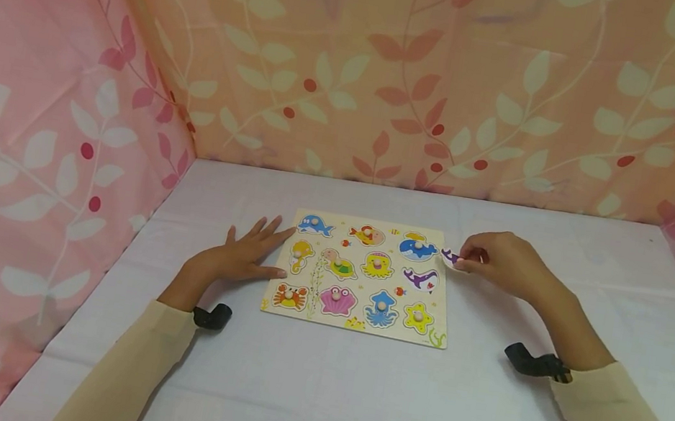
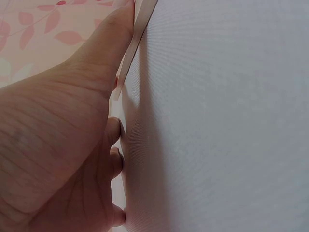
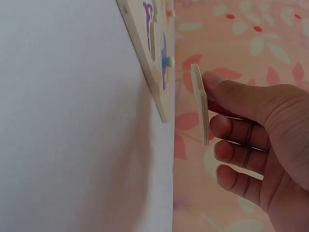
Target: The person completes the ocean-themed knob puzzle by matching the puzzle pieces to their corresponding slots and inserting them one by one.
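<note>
A wooden peg puzzle board [image 1: 296, 315] with sea-animal pieces lies flat on the table. My right hand [image 1: 502, 264] pinches a purple-and-white puzzle piece [image 1: 450, 257] just off the board's upper right edge. In the right wrist view this piece [image 3: 201, 104] appears edge-on, held above the table between thumb and fingers. A purple killer-whale-shaped slot [image 1: 420, 279] at the board's right side has no knobbed piece in it. My left hand [image 1: 246, 251], fingers spread, rests at the board's left edge; its thumb touches the board [image 2: 140, 29] in the left wrist view.
A white cloth [image 1: 317, 389] covers the table. Orange leaf-patterned fabric [image 1: 359, 68] hangs behind, and pink patterned fabric [image 1: 30, 121] stands at the left. Knobbed pieces such as the crab [image 1: 290, 297] and starfish [image 1: 418, 317] sit in the board.
</note>
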Tool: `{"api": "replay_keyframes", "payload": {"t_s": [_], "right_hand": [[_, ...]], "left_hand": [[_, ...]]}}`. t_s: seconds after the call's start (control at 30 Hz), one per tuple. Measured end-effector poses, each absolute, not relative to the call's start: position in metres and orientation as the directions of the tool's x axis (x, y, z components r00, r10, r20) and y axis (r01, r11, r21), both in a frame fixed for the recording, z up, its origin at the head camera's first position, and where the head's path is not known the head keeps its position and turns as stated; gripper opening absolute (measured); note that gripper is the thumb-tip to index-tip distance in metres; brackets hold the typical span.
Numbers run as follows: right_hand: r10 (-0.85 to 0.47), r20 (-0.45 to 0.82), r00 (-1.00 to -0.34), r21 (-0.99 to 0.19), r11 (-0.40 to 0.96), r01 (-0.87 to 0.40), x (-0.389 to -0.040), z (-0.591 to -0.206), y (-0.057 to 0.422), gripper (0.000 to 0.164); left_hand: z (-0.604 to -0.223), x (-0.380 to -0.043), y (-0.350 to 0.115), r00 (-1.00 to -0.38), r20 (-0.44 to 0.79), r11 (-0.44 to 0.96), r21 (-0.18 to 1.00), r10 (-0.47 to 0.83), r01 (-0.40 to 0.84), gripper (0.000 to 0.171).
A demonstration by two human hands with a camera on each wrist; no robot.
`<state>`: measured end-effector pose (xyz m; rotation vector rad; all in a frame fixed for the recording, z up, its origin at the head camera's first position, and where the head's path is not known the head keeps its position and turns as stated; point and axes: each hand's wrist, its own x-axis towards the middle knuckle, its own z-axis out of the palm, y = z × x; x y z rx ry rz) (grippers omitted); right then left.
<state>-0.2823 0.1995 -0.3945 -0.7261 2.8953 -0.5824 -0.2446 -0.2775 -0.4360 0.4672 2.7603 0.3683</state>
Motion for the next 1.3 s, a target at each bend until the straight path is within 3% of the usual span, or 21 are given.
{"api": "replay_keyframes", "payload": {"t_s": [1.3], "right_hand": [[-0.623, -0.024, -0.782, -0.359, 0.735, -0.576, -0.264, -0.407, 0.159, 0.011]], "left_hand": [[-0.435, -0.245, -0.279, -0.890, -0.271, 0.904, 0.330, 0.366, 0.272, 0.095]]}}
